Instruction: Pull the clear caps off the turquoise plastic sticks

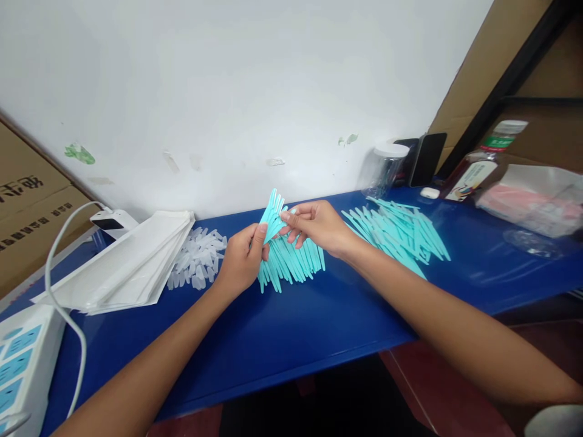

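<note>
Several turquoise plastic forks (pixel 272 216) are gripped between thumb and fingers of my left hand (pixel 242 258), fanned with their tines pointing up. My right hand (pixel 315 226) is closed in a pinch at the right side of these forks, its fingertips touching them. Under both hands lies a pile of turquoise plastic cutlery (pixel 291 261), handles toward me, its far part hidden by my hands. A second pile of slim turquoise pieces (pixel 401 233) is spread to the right of my right hand. Small translucent white pieces (pixel 198 255) are heaped left of my left hand.
On the blue table (pixel 273 340), white paper sleeves (pixel 122 267) are stacked at left, near a power strip (pixel 27 358) and a white cable (pixel 51 273). A lidded clear jar (pixel 387 169), phone (pixel 427 159), dark bottle (pixel 478 167) and plastic bag (pixel 537 197) stand at right.
</note>
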`<state>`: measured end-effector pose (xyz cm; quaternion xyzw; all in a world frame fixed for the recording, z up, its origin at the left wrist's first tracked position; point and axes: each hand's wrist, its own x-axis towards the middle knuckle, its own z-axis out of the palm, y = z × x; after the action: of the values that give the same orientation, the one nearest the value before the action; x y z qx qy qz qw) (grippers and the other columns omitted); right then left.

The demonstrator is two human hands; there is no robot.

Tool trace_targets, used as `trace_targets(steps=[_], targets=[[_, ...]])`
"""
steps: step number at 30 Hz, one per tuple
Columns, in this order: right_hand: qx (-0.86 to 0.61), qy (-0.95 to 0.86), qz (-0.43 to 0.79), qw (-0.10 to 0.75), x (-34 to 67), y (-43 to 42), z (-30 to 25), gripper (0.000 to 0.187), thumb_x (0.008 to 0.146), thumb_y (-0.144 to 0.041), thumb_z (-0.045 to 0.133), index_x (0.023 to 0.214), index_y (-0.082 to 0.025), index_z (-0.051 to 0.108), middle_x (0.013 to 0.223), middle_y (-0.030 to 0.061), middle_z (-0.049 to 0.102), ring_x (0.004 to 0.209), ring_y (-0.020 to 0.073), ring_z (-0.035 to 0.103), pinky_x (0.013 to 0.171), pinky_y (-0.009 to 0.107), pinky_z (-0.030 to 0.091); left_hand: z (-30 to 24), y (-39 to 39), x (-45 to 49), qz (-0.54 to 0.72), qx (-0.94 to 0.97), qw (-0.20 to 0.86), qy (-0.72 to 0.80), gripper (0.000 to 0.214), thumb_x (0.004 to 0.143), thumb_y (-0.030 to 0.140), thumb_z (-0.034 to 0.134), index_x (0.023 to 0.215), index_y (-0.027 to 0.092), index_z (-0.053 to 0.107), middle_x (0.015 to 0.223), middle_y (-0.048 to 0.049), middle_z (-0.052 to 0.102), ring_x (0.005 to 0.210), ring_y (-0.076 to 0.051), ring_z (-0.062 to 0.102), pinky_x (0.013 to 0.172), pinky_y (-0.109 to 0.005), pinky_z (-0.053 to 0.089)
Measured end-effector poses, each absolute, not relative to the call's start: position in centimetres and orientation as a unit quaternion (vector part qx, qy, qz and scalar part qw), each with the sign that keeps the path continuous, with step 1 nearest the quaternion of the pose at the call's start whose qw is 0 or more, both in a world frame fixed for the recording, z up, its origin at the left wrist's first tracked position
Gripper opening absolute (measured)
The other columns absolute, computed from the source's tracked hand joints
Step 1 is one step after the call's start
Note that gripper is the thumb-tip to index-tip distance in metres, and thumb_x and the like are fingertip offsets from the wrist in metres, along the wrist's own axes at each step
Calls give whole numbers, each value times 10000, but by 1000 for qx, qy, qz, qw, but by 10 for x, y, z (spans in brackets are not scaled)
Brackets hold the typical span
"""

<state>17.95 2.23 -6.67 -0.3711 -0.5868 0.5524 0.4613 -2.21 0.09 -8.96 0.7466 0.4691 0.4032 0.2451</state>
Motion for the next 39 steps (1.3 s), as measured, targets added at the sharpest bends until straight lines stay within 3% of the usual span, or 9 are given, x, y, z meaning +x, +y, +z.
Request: trace_targets(steps=[10,16,26,30,35,39], targets=[[-353,-577,592,439,178,24,-67,337,991,-449,680,844,-147,693,885,144,805,694,192,754,603,327,646,-91,2,-21,417,742,231,471,484,1083,486,405,687,210,437,599,32,457,562,-127,408,587,-279,334],[-389,-607,534,441,179,24,-66,360,993,-456,660,793,-159,697,874,122,789,592,139,649,407,235,480,-96,5,-24,413,743,208,485,443,1075,501,417,771,201,535,664,12,530,606,-139,477,583,-269,343],[-503,-565,409,510,214,42,-46,297,1013,-316,621,810,-125,723,822,114,755,537,93,564,418,199,416,-96,10,-29,410,731,156,522,517,1082,534,362,857,187,673,607,14,533,563,-166,500,588,-294,352],[-603,-639,285,384,241,51,-40,249,986,-239,622,809,-112,743,839,115,756,567,114,578,449,226,434,-98,11,-29,401,743,138,518,509,1084,528,369,870,194,687,613,8,567,585,-177,538,602,-307,352],[-631,-723,261,105,261,57,-44,270,957,-287,662,770,-116,755,815,110,769,598,156,646,565,275,499,-98,8,-27,393,753,127,512,481,1091,493,371,828,199,646,602,17,546,568,-163,523,599,-306,337],[-615,-754,231,8,266,63,-49,287,948,-348,672,813,-124,790,862,106,789,696,192,694,632,291,491,-96,7,-27,397,759,122,502,475,1094,481,373,803,195,618,612,23,530,560,-151,497,601,-305,333]])
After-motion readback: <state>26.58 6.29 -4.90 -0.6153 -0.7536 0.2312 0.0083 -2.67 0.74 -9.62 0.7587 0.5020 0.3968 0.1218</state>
